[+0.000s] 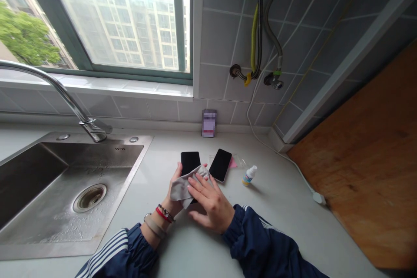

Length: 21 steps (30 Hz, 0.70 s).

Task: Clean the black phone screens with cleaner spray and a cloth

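My left hand (173, 191) grips a black phone (190, 161) by its lower part, screen up. A grey cloth (183, 188) is draped over that phone's lower end. My right hand (210, 202) lies on the cloth with its fingers pressed together against it. A second black phone (220, 164) lies flat on the white counter (280, 208) just to the right, untouched. Both arms wear dark blue sleeves with white stripes.
A small white spray bottle (249, 175) stands right of the phones beside a pink slip and clear wrapper (235, 161). A steel sink (55, 200) with a tap (78, 113) is at left. A small box (209, 123) leans on the tiled wall. A wooden board (368, 160) lies at right.
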Motion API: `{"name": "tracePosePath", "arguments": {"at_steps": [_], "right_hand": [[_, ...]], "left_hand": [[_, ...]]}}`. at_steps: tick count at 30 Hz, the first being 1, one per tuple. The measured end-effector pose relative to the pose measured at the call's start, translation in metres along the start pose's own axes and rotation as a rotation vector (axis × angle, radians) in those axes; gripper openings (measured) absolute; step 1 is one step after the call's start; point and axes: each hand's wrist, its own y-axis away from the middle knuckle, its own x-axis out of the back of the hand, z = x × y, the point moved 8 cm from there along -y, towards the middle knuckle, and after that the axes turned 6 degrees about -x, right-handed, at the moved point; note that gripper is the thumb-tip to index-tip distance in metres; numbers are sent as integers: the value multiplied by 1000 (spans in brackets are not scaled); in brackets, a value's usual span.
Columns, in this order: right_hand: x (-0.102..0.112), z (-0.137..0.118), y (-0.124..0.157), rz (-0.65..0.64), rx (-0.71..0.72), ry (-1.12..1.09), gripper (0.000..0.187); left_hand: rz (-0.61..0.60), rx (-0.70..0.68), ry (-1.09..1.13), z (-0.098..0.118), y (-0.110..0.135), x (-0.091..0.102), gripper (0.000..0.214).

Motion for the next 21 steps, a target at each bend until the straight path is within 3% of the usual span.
{"name": "tracePosePath", "arguments": {"at_steps": [5,8,14,21], "right_hand": [[6,-17,3,1,123,-60,48],[5,-20,3,-22,142,-58,50],[-7,-12,3,-123,14,5,68],[-4,3,2,-40,-71,79,76]], "left_hand": [[-11,-88,-58,13,-8,9,88],[5,-135,-90,16,-7,10,86],[-41,-164,-110,14,-5,2,98],[7,-153,-139,0,-1,-7,88]]}}
